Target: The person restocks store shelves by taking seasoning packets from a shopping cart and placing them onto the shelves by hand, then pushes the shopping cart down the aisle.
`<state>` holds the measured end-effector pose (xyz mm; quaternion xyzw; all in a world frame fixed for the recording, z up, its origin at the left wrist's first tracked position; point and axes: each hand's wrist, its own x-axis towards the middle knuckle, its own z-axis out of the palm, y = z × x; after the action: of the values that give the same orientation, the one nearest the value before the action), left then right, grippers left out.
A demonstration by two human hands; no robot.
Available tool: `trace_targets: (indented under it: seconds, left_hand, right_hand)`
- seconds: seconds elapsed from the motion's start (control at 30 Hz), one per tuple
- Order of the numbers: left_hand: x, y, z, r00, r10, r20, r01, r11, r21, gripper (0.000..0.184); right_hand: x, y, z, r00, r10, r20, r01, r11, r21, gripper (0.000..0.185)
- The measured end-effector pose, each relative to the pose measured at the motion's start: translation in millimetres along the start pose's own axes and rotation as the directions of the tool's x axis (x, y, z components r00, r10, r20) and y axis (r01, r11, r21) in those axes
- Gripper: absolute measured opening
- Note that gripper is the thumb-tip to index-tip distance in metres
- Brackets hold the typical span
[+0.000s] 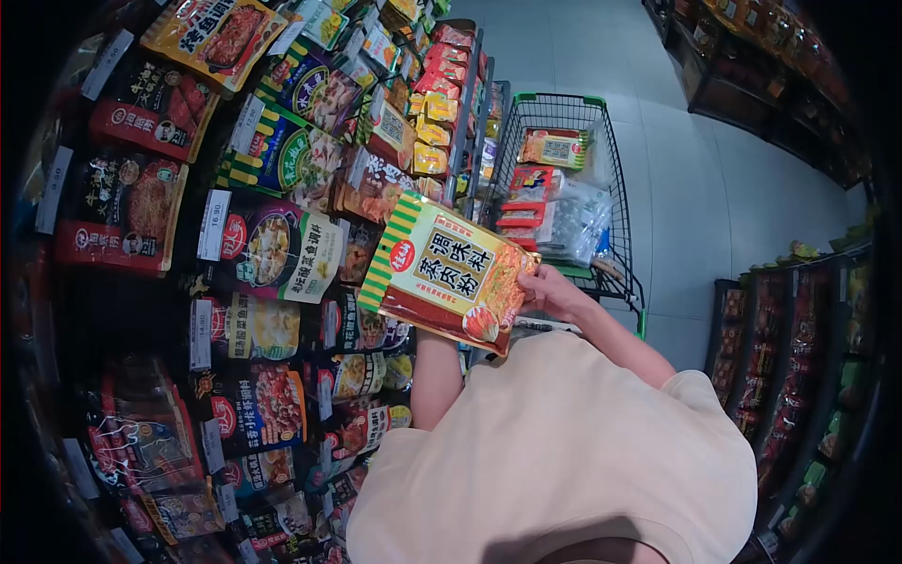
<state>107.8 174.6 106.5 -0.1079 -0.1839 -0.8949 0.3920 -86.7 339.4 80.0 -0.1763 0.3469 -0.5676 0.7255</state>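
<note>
A yellow and green seasoning packet (442, 273) with a red lower edge is held up in front of the chest, its printed face towards the camera. My right hand (550, 289) pinches the packet at its right edge. The left forearm reaches up beneath the packet, which hides my left hand. Just left of the packet are shelves of seasoning bags, among them a purple and white pouch (277, 246). Beyond it stands a black wire shopping cart (620, 202) with green corners.
In the cart lie a similar yellow packet (554, 148), red packs (526, 202) and clear plastic bags (575, 221). Stocked shelves (789, 367) line the right side, and another rack (752, 85) stands at the upper right. Grey floor tiles (672, 188) show between them.
</note>
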Motion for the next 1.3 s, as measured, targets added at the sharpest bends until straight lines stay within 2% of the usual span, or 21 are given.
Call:
trace_targets:
  seconds: [0.1,0.17,0.2,0.23,0.33,0.4,0.53,0.63,0.73,0.8,0.83,0.9,0.93,0.97,1.03,1.07,1.13,1.17,1.23,1.27,1.3]
  left_hand:
    - [-21.0,-8.1,-6.1,0.935,-0.080,-0.345,0.122,0.987,0.103,0.051]
    - [-39.4,-13.9,-7.4,0.838,0.071,-0.541,0.049,0.977,0.205,0.073]
    - [-46.2,-20.7,2.1,0.818,0.091,-0.569,0.019,0.982,0.185,0.077]
    - [-59.0,-25.7,-0.3,0.761,0.154,-0.630,0.050,0.954,0.294,0.086]
    - [-76.9,-43.9,-9.9,0.830,0.086,-0.551,0.034,0.978,0.204,0.079]
    - [-79.3,-57.0,-13.0,0.710,0.168,-0.684,0.256,0.843,0.473,0.065]
    - [-74.8,-66.2,-7.4,0.661,0.242,-0.711,0.185,0.865,0.466,0.053]
    - [-73.6,-74.8,-7.8,0.650,0.323,-0.688,0.158,0.828,0.538,0.052]
    - [-72.1,-81.4,-2.6,0.613,0.373,-0.696,0.157,0.807,0.570,0.053]
    - [-73.7,-82.6,-1.3,0.581,0.402,-0.708,0.165,0.794,0.586,0.053]
    - [-74.0,-81.7,-0.9,0.559,0.425,-0.712,0.170,0.782,0.600,0.053]
    - [-76.9,-77.4,-7.4,0.533,0.456,-0.713,0.186,0.759,0.624,0.051]
    - [-79.1,-75.6,-12.5,0.508,0.484,-0.712,0.198,0.739,0.643,0.049]
    - [-81.3,-72.8,-17.9,0.513,0.478,-0.713,0.202,0.740,0.642,0.049]
    - [-80.8,-65.3,-28.4,0.531,0.481,-0.698,0.216,0.720,0.660,0.050]
    - [-78.1,-62.0,-36.2,0.531,0.483,-0.697,0.209,0.722,0.660,0.049]
    - [-69.0,-56.2,-48.0,0.537,0.477,-0.696,0.220,0.717,0.661,0.050]
    - [-61.9,-54.0,-54.6,0.533,0.483,-0.695,0.219,0.714,0.665,0.050]
    - [-48.1,-47.9,-76.3,0.546,0.464,-0.698,0.244,0.708,0.662,0.050]
    - [-40.1,-46.3,-88.8,0.544,0.462,-0.701,0.263,0.699,0.665,0.051]
    - [-31.7,-44.9,-99.5,0.552,0.451,-0.701,0.257,0.708,0.658,0.051]
  right_hand:
    - [1.8,1.4,3.7,0.996,-0.037,-0.078,0.043,0.996,0.082,0.045]
    - [4.7,-0.2,-2.3,0.995,-0.041,-0.096,0.048,0.996,0.072,0.044]
    - [6.0,-1.9,-6.1,0.992,-0.047,-0.116,0.054,0.997,0.063,0.043]
    - [7.1,-3.2,-7.4,0.993,-0.044,-0.110,0.051,0.996,0.066,0.043]
    - [11.5,-7.5,-14.4,0.993,-0.020,-0.117,0.020,1.000,-0.002,0.043]
    - [15.5,-5.7,-20.0,0.994,0.029,-0.102,-0.033,0.999,-0.041,0.042]
    - [17.3,-5.1,-27.7,0.995,0.068,-0.071,-0.072,0.995,-0.062,0.043]
    - [20.3,2.8,-41.3,0.995,0.086,-0.041,-0.087,0.996,-0.035,0.044]
    - [17.6,8.8,-52.0,0.992,0.076,-0.101,-0.081,0.996,-0.042,0.046]
    - [16.3,15.4,-67.0,0.965,-0.095,-0.243,0.049,0.981,-0.190,0.043]
    - [17.7,22.9,-79.8,0.966,-0.092,-0.243,0.047,0.982,-0.183,0.043]
    - [21.5,27.7,-95.9,0.900,-0.339,-0.273,0.143,0.824,-0.549,0.043]
    - [14.5,24.4,-97.9,0.862,-0.438,-0.255,0.114,0.658,-0.745,0.041]
    - [13.8,27.3,-103.3,0.858,-0.442,-0.260,0.114,0.658,-0.744,0.041]
    - [13.3,34.2,-120.7,0.842,-0.525,-0.125,0.063,0.325,-0.944,0.046]
    - [13.2,37.3,-129.0,0.835,-0.534,-0.132,0.059,0.325,-0.944,0.046]
    - [8.8,43.1,-136.5,0.960,-0.242,-0.140,-0.123,0.086,-0.989,0.053]
    - [6.5,46.1,-139.0,0.955,-0.256,-0.152,-0.134,0.089,-0.987,0.053]
    - [0.3,43.9,-141.1,0.982,-0.176,-0.062,-0.093,-0.176,-0.980,0.056]
    - [2.0,40.4,-143.6,0.987,-0.100,-0.126,-0.137,-0.112,-0.984,0.057]
    - [1.9,39.5,-144.9,0.985,-0.109,-0.136,-0.149,-0.122,-0.981,0.057]
